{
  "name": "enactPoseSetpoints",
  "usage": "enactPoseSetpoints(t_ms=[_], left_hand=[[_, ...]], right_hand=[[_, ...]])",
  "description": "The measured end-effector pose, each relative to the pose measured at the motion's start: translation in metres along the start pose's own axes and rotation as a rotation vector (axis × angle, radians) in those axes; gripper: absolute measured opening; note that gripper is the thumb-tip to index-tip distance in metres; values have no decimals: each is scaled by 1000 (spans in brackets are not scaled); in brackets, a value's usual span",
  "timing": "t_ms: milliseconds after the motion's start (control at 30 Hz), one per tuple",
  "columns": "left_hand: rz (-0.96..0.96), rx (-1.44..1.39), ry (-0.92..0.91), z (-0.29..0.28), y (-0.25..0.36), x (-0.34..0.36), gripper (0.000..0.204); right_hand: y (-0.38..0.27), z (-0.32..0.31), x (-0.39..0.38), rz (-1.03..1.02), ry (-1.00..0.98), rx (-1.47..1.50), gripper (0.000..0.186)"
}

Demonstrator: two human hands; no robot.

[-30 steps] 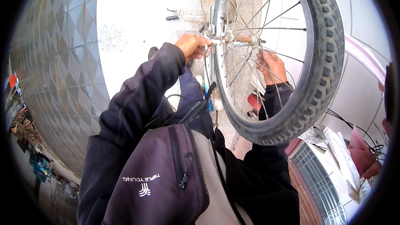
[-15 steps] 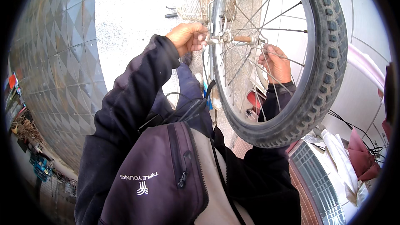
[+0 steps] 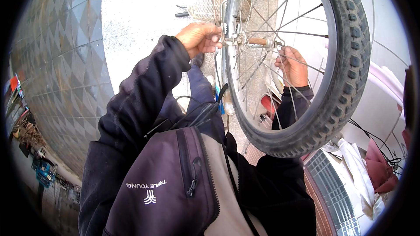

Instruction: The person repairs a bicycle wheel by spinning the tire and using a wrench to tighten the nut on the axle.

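A bicycle wheel with a knobby black tyre [image 3: 350, 61] stands on the right, its hub [image 3: 257, 41] rusty and threaded through with spokes. My left hand [image 3: 202, 39] is closed at the hub's left end, pinching the axle fitting [image 3: 229, 41] there, with a cable hanging just below. My right hand [image 3: 292, 66] reaches in among the spokes, its fingers pinched just below the right end of the axle [image 3: 276, 43]; what they hold is too small to make out.
A wire basket [image 3: 205, 1] and a dark handlebar grip [image 3: 181, 14] lie beyond. Patterned tiles [image 3: 61, 61] run along the left, with clutter [image 3: 41, 172] at the edge. White panels [image 3: 389, 22], black cables and maroon and white material [image 3: 380, 166] are at the right.
The wheel has shifted slightly to the right. My right hand has moved a little up and right with it; my left hand has moved slightly up, staying by the axle's left end.
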State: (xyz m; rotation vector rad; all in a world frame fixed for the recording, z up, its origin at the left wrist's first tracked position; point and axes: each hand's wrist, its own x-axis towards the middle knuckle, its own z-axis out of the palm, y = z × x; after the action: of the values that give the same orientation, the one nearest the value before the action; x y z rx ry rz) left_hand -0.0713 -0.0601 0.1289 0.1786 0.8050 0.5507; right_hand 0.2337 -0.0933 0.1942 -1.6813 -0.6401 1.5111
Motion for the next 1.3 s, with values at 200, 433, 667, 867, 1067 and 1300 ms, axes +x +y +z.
enactPoseSetpoints(t_ms=[200,433,667,867,1067,1300], left_hand=[[6,-12,1,4,1,-5,12],[11,10,1,5,2,-4,11],[21,34,2,8,3,-10,11],[31,109,-13,7,2,-7,16],[36,144,13,9,5,-10,18],[41,132,24,12,2,-13,19]], right_hand=[[4,-4,3,-2,25,15,24],[3,-6,5,-51,-21,56,23],[-3,2,3,-97,-18,50,23],[-2,1,4,-113,-16,49,21],[-2,1,4,-122,-12,44,20],[-5,8,5,-123,-4,59,18]])
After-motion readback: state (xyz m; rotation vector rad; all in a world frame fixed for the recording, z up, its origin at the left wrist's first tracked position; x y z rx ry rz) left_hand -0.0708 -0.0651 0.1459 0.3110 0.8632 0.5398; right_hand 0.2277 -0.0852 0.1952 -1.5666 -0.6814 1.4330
